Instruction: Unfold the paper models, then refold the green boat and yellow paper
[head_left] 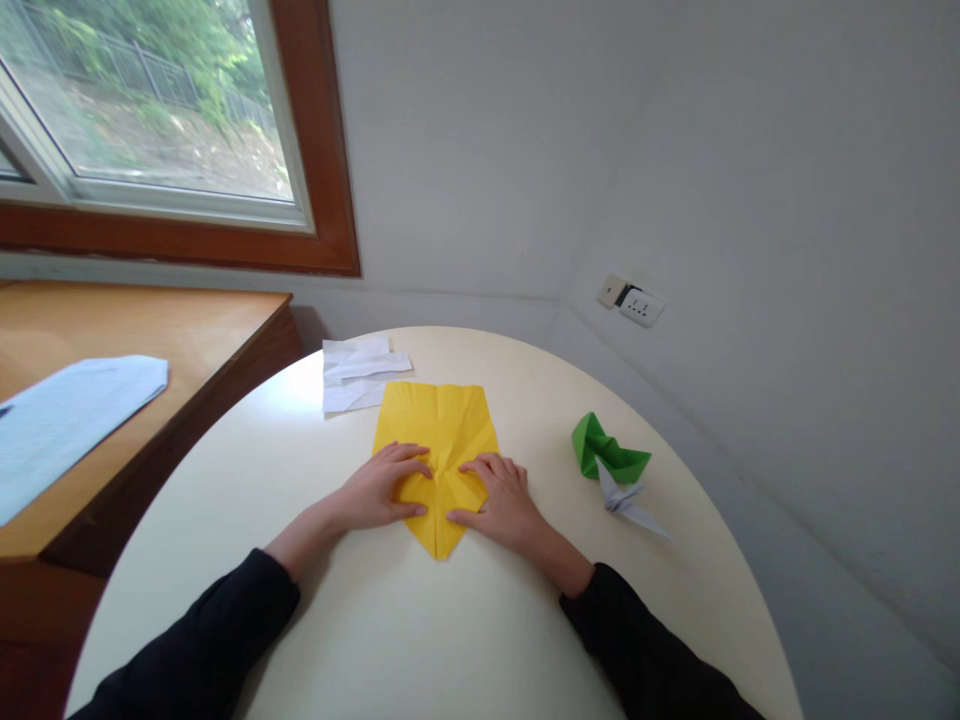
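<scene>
A yellow paper sheet lies flat on the round cream table, its near end folded into a point toward me. My left hand rests palm down on the left folded flap, fingers spread and pressing. My right hand presses the right flap the same way, thumb near the centre crease. Both hands lie flat on the paper; neither grips it.
White folded paper pieces lie just beyond the yellow sheet. A green folded paper shape and a small white paper crane sit to the right. A wooden desk with a pale blue paper stands at left, below a window.
</scene>
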